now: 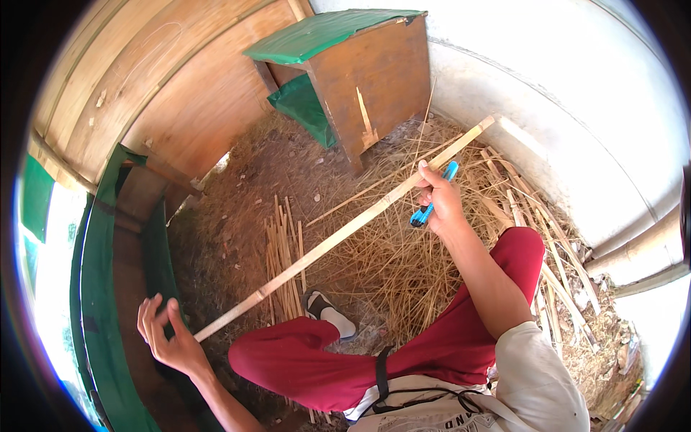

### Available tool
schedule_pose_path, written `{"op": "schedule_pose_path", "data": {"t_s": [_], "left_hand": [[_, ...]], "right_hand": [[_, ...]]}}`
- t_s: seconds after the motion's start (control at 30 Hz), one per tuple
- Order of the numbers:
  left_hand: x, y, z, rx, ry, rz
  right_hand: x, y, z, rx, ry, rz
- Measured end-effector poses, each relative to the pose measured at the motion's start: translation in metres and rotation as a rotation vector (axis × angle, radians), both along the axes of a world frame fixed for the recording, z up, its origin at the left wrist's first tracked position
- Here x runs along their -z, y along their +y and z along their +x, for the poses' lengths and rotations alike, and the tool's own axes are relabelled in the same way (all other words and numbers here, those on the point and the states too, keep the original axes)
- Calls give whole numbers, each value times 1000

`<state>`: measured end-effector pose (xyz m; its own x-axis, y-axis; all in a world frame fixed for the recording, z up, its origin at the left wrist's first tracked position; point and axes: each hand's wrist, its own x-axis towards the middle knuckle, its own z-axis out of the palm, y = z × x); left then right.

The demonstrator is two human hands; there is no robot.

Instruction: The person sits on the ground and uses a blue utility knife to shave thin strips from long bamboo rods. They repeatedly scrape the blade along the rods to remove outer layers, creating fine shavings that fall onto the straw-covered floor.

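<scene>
A long pale bamboo strip (324,247) slants across my lap, its far end up at the right near the white wall. My right hand (442,199) is closed, pinching the strip towards that far end. In the same hand sits a blue utility knife (434,196); whether its blade is out I cannot tell. At the strip's near left end, my left hand (173,337) is raised with its fingers apart, and that end meets the side of the hand by the thumb.
Bamboo shavings (392,270) cover the ground ahead. Thin bamboo sticks (283,252) lie in a bundle near my sandalled foot (327,313). More split bamboo (551,281) lies by the white wall (547,93). A green-topped wooden cabinet (374,79) stands behind; a green-covered bench (108,302) lines the left.
</scene>
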<state>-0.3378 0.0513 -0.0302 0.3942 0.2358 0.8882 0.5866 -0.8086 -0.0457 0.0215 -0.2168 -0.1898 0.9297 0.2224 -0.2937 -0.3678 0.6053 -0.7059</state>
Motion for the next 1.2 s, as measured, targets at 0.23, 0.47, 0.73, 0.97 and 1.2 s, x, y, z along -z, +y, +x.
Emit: {"op": "schedule_pose_path", "data": {"t_s": [0.23,0.47,0.73,0.97,1.2], "left_hand": [[126,24,-61,-392,96,-116],[230,-31,-132,95,-811,-1309],[222,-143,-101,169,-925,-1639],[158,-110,-35,110,86,-518],[97,-80,110,412,461,-141]], "right_hand": [[-6,-10,7,135,24,11],[-11,-18,6,261,71,26],[-19,-19,1,266,47,-10],[-16,-15,-1,249,60,4],[-21,-6,-5,131,51,-29]]}}
